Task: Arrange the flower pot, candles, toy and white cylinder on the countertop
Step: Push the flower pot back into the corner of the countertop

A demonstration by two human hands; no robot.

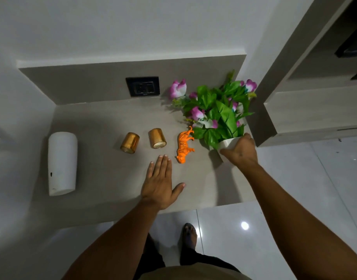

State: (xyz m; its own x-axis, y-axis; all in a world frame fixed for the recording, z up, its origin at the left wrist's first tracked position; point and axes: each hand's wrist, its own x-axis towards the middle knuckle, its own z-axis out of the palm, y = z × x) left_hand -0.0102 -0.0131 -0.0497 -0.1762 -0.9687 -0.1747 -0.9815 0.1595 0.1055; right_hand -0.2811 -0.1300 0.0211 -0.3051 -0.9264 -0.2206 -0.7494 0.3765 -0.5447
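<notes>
Desk (104, 178): a matte grey-beige slab with a smooth, stone-like face, filling a recess between white walls; a black socket plate (143, 86) is sitting in its back panel

White cylinder (62, 163): smooth and matte, lying on its side near the desk's left edge, its length running front to back; a small dark mark is showing low on its side

Candles: two short round holders with a shiny gold metallic skin, standing side by side mid-desk, well apart from the cylinder; the left candle (130, 142) and the right candle (157, 138) are showing pale wax at the rims facing the camera

Toy (184, 146): an orange plastic tiger with dark stripes, lying just right of the candles, head pointing toward the front edge

Flower pot (227, 142): a white glossy pot at the desk's right edge, tipped toward the back right corner, carrying broad green leaves and pink-white blossoms that look artificial

Left hand (160, 182): lying flat and released, palm down, fingers straight, near the front edge, fingertips close to the toy's head but apart from it

Right hand (241, 151): wrapping around the pot's body, grasping it

Floor (295, 199): glossy pale tiles
</notes>
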